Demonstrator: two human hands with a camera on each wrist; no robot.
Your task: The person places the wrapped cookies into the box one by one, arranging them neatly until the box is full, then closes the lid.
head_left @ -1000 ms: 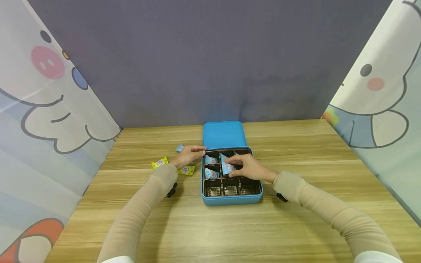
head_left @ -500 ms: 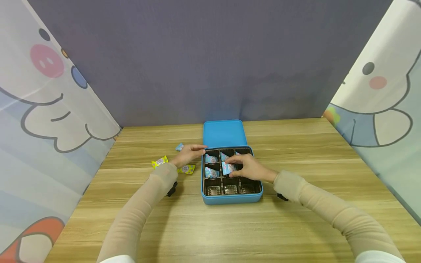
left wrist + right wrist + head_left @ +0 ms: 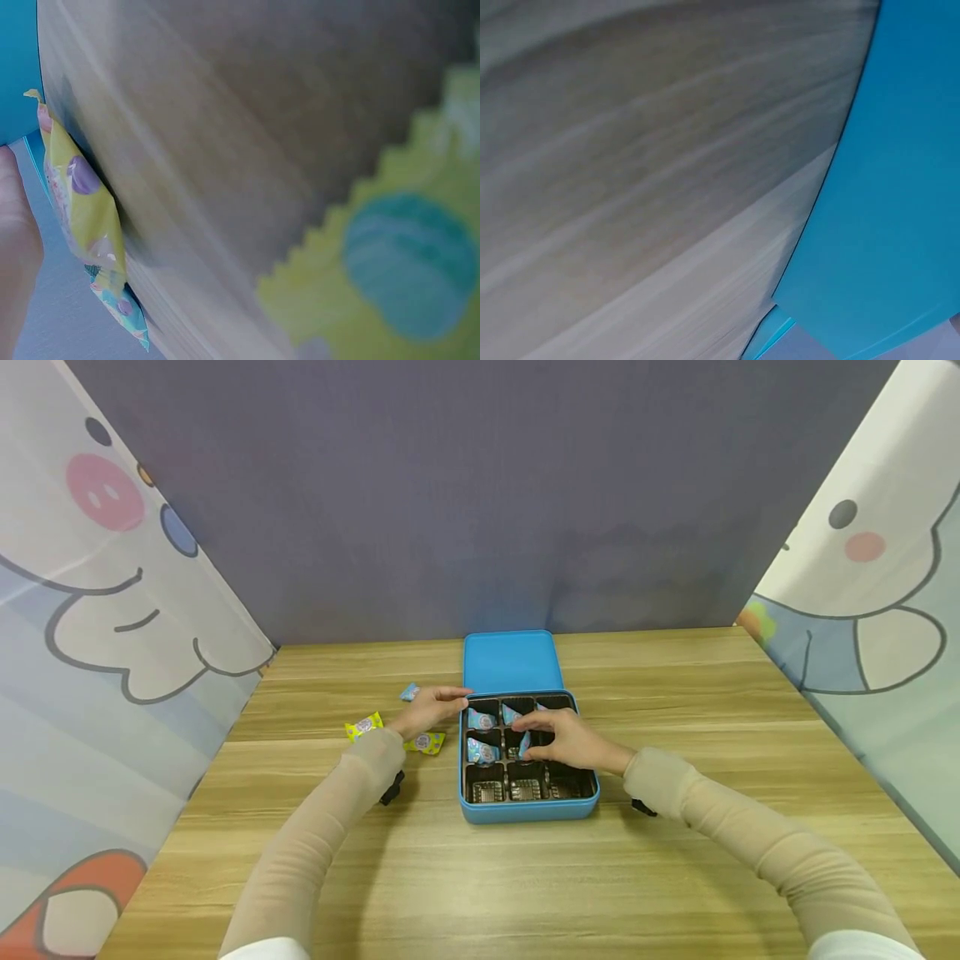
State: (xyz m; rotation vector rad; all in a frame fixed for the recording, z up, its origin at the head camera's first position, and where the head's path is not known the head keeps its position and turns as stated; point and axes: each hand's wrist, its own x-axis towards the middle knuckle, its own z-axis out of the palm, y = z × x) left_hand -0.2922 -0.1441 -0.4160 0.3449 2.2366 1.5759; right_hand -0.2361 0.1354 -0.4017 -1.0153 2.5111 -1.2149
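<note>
Candy (image 3: 524, 744) just turned edge-on at the box's (image 3: 528, 812) centre cell (image 3: 513, 752), pinched in right hand's (image 3: 568, 740) fingers, so probably not seated yet; left hand's (image 3: 426, 712) fairly straight fingers touch the rim (image 3: 461, 777).

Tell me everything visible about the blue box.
The blue box is rectangular with rounded corners; it looks smooth, like metal or plastic. It stands on the table, lid open at the back. Its dark, shiny tray has nine compartments; blue packets lie in several, the front three unfilled. The left hand touches the back-left rim; the right hand pinches another packet at the middle compartment.
</note>
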